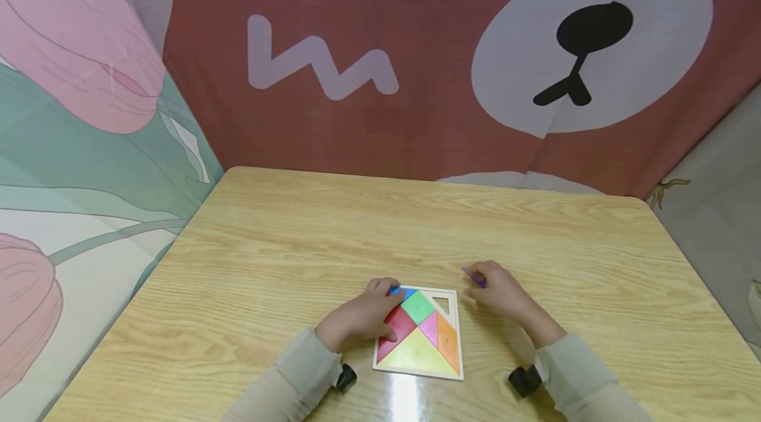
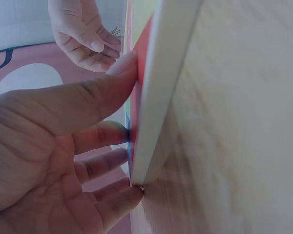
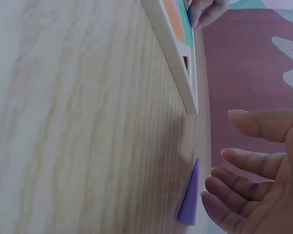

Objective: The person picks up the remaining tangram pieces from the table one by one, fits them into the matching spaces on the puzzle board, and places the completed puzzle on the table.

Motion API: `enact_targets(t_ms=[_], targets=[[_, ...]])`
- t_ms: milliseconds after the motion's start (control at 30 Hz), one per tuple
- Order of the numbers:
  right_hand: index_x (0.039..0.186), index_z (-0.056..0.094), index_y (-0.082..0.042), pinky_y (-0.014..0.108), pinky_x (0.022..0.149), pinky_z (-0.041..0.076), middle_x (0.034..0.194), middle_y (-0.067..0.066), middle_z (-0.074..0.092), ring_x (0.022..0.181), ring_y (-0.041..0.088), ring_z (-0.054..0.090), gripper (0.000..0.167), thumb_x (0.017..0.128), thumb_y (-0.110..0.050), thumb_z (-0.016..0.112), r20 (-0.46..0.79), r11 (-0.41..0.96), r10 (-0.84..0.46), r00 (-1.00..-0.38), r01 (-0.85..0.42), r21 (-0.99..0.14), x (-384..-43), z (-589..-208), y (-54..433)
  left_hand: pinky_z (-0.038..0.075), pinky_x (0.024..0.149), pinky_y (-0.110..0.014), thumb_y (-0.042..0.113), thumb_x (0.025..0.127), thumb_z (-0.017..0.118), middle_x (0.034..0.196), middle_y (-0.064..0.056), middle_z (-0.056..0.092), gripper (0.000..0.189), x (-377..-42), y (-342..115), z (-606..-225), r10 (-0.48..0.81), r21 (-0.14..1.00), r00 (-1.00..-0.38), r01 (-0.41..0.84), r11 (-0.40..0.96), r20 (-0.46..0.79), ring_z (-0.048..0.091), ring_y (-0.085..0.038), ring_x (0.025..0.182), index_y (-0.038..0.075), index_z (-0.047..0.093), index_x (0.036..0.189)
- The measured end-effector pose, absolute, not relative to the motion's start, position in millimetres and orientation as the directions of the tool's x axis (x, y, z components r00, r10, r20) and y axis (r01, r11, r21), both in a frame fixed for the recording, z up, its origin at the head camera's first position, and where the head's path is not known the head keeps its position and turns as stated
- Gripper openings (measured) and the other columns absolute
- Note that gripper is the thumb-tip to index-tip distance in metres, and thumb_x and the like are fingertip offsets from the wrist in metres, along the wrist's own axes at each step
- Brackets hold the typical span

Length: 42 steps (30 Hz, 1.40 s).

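Note:
A square wooden tangram tray [image 1: 419, 374] lies flat on the table, with coloured pieces set in it. My left hand [image 1: 360, 317] rests across its left side. The thumb touches the red piece [image 1: 399, 324] and the fingertips lie over the blue piece [image 1: 409, 293] by the upper left corner, partly hiding it. Right of the tray, my right hand [image 1: 499, 291] hovers over the table with relaxed, spread fingers. Beside those fingertips is a purple triangle [image 3: 189, 197], standing apart from them in the right wrist view.
Green [image 1: 419, 308], pink [image 1: 429, 328], orange [image 1: 447, 341] and yellow [image 1: 416, 356] pieces fill other parts of the tray. A triangular cutout [image 1: 442, 304] shows in its upper right corner. The wooden table [image 1: 380, 224] ends at a printed curtain [image 1: 416, 131] behind.

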State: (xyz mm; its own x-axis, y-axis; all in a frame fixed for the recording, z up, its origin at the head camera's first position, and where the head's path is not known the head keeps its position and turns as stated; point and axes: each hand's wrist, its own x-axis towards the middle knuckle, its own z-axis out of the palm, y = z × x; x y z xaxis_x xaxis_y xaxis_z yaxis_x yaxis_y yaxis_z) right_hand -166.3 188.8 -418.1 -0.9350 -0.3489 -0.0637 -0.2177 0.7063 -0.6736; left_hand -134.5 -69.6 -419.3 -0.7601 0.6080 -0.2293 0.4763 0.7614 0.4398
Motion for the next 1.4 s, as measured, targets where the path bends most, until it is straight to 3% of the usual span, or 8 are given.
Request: enact_targets(t_ms=[700,1400], targets=[[0.104,0.052,0.012,0.041,0.072,0.043,0.09,0.016,0.051,0.083,0.029,0.051,0.038,0.072,-0.005,0.065,-0.069,0.752,-0.281,-0.957,-0.175,-0.636,-178,-428,198,0.032,0.09,-0.027,0.026,0.075,0.066,0.132,-0.007,0.026,0.067,-136,-70,-419,0.613,0.44,-0.758,0.482,0.757,-0.224,0.022,-0.02,0.118,0.006,0.036,0.132],[0.104,0.05,0.015,0.041,0.071,0.044,0.092,0.026,0.046,0.083,0.035,0.051,0.039,0.07,0.002,0.063,-0.058,0.815,-0.211,-0.976,-0.143,-0.562,-177,-430,205,0.033,0.09,-0.027,0.025,0.075,0.066,0.133,-0.007,0.025,0.067,-136,-69,-419,0.603,0.453,-0.762,0.462,0.762,-0.237,0.022,-0.02,0.118,0.006,0.036,0.132]])
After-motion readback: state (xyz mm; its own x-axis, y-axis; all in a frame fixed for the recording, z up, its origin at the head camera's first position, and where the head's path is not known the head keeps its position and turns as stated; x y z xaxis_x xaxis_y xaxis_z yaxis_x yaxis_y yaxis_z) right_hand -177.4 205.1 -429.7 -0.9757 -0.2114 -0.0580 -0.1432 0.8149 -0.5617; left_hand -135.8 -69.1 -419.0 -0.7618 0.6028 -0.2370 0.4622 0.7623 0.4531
